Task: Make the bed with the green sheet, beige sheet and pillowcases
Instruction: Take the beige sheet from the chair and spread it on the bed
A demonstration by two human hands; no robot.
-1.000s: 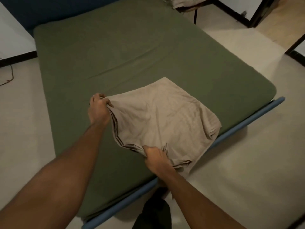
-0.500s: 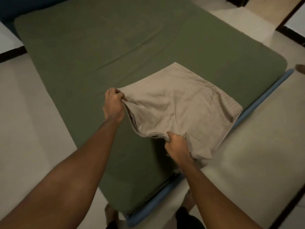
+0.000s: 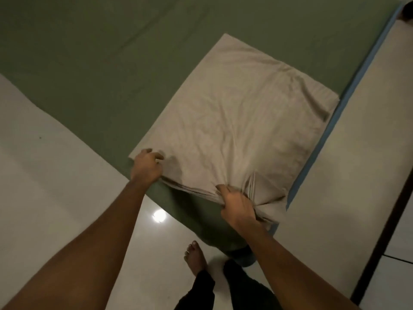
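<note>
The green sheet (image 3: 93,70) covers the mattress, stretched flat with a few creases. A folded beige sheet (image 3: 234,121) lies on its near corner, by the foot of the bed. My left hand (image 3: 146,167) grips the near left corner of the beige sheet, fingers curled over its edge. My right hand (image 3: 237,203) pinches the stacked layers along the near edge, with the cloth bunched into folds there. No pillowcases are in view.
A blue bed frame edge (image 3: 348,90) runs along the right side of the mattress. Pale glossy floor (image 3: 44,175) lies to the left and right, with a lamp's reflection on it. My bare foot (image 3: 194,257) and dark trouser legs stand at the bed's corner. A dark doorframe strip (image 3: 380,242) is at the right.
The view has swung down and closer to the bed's corner. Both hands stay on the beige sheet's near edge, which has shifted toward the corner and now lies flatter.
</note>
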